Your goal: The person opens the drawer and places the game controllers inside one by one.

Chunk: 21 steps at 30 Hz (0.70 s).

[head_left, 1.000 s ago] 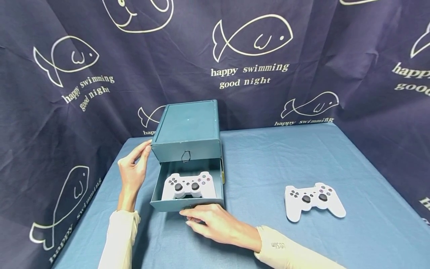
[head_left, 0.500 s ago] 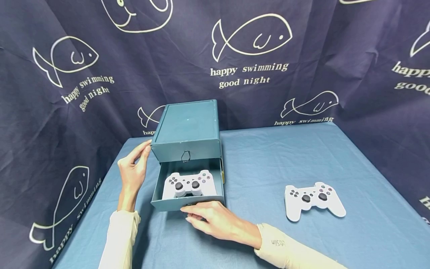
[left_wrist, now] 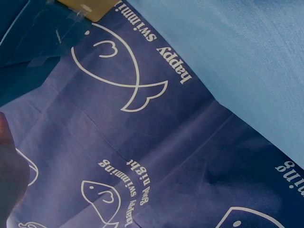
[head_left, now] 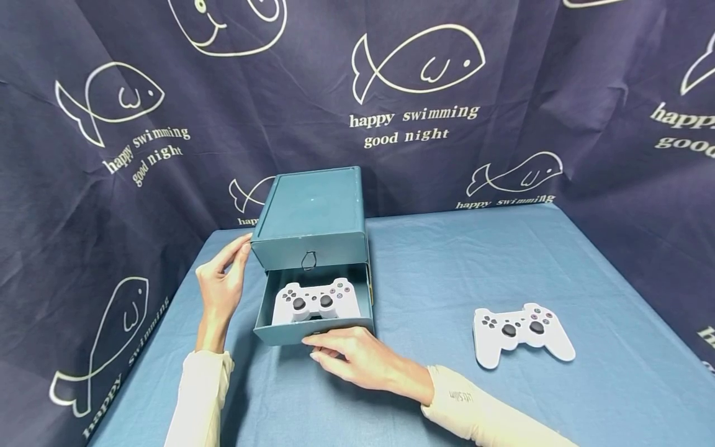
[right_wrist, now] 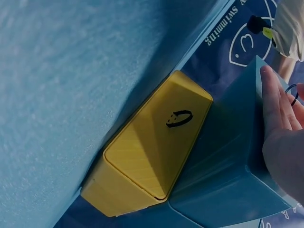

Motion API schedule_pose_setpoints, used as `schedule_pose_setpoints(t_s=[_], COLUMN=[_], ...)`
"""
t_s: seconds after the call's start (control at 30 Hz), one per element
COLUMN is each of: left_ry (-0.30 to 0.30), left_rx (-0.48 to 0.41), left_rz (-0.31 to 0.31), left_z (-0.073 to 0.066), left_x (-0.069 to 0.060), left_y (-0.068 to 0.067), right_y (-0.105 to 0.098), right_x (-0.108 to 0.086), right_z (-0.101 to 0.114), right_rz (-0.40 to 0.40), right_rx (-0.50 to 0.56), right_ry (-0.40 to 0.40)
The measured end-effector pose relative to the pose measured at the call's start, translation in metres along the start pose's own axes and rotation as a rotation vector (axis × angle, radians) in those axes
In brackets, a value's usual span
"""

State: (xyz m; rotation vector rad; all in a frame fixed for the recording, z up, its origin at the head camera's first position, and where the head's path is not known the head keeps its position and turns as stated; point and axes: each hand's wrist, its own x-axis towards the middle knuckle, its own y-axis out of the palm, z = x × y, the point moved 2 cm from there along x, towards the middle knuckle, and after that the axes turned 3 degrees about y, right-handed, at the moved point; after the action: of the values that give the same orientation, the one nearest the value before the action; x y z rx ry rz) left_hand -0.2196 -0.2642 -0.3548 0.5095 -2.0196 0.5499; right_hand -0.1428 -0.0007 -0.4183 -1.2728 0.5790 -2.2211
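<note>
A teal drawer cabinet [head_left: 313, 202] stands at the left of the table. Its top drawer is closed and has a dark loop handle [head_left: 309, 260]. Below, a teal drawer [head_left: 282, 336] sticks out with a white game controller [head_left: 315, 302] inside. My right hand [head_left: 363, 360] rests its fingers on that drawer's front; in the right wrist view the fingers lie fairly straight, near a loop [right_wrist: 293, 95]. At the cabinet's left front edge, my left hand [head_left: 220, 282] touches the side with extended fingertips. Another white game controller [head_left: 523, 334] lies apart on the right.
The right wrist view shows a closed yellow drawer [right_wrist: 154, 135] with a black loop, next to the pulled-out one. Blue cloth [head_left: 424, 279] covers the table. A dark fish-print curtain [head_left: 313, 81] hangs behind and at both sides.
The teal drawer has slid slightly inward with the controller in it, and my right hand has moved along with its front. My left hand and the other controller stay put.
</note>
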Motion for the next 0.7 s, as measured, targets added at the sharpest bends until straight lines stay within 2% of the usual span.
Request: schedule_pose_setpoints(t_s=[0.4, 0.7], left_ry=[0.006, 0.005], left_rx=[-0.001, 0.010], left_rz=[0.001, -0.003], left_z=[-0.0018, -0.0012], left_x=[0.0003, 0.0003], left_y=[0.0002, 0.0005], right_y=[-0.0007, -0.0023], right_x=[0.0034, 0.0080], right_z=[-0.0055, -0.0100], right_rz=[-0.007, 0.000], right_rx=[-0.005, 0.065], right_ry=[-0.026, 0.035])
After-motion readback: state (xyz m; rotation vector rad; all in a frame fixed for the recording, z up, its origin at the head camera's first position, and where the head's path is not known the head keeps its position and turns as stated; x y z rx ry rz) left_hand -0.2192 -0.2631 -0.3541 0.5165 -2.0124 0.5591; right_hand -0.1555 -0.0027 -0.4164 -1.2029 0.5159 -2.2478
